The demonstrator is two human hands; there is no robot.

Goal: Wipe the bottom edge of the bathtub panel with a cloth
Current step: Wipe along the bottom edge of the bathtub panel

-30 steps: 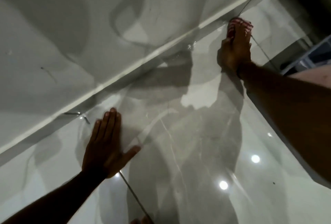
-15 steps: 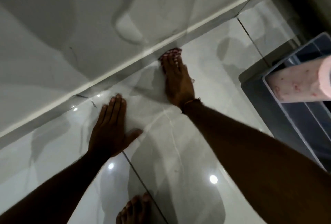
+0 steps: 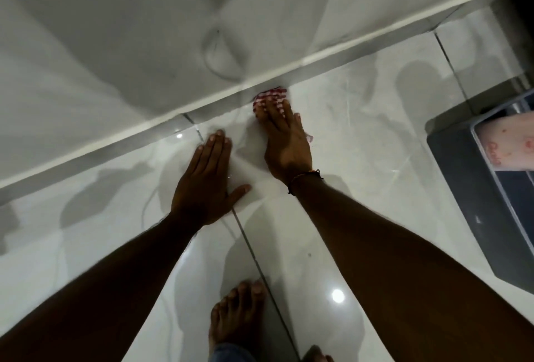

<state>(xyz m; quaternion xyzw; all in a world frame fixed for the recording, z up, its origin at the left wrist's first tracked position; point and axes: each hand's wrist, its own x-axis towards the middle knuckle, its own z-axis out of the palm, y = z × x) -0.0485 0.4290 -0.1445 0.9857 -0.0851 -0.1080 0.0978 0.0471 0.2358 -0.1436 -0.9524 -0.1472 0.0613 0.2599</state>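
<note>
The right hand point(image 3: 284, 142) lies palm down on a red-and-white checked cloth point(image 3: 270, 96), its fingers point(image 3: 273, 111) stretched out close together and pressing the fabric flat rather than gripping it. Most of the cloth is hidden under them; the part that shows bunches just beyond the fingertips, touching the recessed bottom edge point(image 3: 219, 105) of the white bathtub panel point(image 3: 115, 43), and a small corner pokes out on the little-finger side. A thin cord bracelet point(image 3: 304, 180) circles that wrist. The left hand point(image 3: 206, 182) rests empty on the glossy floor tile point(image 3: 361, 136), fingers point(image 3: 215, 147) straight and together with the thumb splayed toward the right hand; their tips stop just short of the panel's edge, beside a grout line. Below the forearms a bare foot point(image 3: 237, 315) stands on the tile.
</note>
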